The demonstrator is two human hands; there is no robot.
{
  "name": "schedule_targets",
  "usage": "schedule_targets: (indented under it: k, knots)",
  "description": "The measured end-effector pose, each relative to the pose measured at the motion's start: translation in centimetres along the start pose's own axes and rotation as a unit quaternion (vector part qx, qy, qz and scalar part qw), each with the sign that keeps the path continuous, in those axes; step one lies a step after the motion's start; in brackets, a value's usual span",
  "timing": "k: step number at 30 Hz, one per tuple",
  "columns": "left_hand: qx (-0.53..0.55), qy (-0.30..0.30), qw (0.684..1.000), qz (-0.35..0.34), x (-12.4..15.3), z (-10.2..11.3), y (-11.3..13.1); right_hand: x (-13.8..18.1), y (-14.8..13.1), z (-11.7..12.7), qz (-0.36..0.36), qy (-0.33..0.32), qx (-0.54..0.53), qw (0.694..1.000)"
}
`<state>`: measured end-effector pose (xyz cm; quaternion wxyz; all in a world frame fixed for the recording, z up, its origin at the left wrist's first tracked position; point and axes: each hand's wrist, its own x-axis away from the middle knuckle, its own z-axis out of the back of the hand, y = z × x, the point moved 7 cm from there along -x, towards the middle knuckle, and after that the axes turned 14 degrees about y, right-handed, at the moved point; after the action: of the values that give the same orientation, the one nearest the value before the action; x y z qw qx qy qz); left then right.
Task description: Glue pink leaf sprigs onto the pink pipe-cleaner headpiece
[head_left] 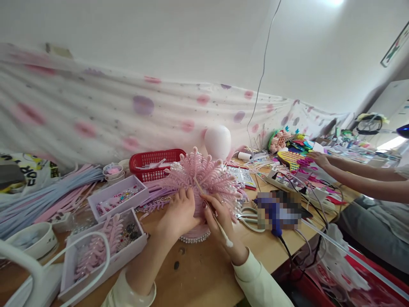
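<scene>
In front of me on the table stands a pink headdress [209, 170] of looped, feather-shaped pipe-cleaner fronds, with pearl trim along its lower rim. My left hand [180, 211] grips its left front, fingers bent against the fronds and thumb reaching under. Closed around a thin pale pipe cleaner [220, 228] is my right hand [219, 213]. The upper part of that pipe cleaner lies against the front of the headdress, while its fuzzy white end sticks out below my fingers. My hands hide part of the headdress's front.
Left are a frond box [102, 251], a bead box [116, 198] and pipe-cleaner bundles [64, 192]. Behind stand a red basket [156, 160] and white head form [217, 143]. Scissors [251, 217] and a purple glue gun [274, 217] lie right, near cords and another person's arms [351, 170].
</scene>
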<state>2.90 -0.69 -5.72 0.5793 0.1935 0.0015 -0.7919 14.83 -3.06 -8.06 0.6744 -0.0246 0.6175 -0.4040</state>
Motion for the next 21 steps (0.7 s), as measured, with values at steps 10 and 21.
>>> schedule_targets:
  k: [10, 21]
  knots:
    - [0.037, 0.214, 0.976, 0.008, 1.8, -3.2, -0.5, 0.5, -0.8, 0.0, 0.049, 0.025, 0.009, 0.998]
    - [0.064, 0.371, 0.926, -0.023, 2.2, -5.2, -1.7, 0.4, 0.2, -0.3, 0.104, 0.045, 0.010, 0.993]
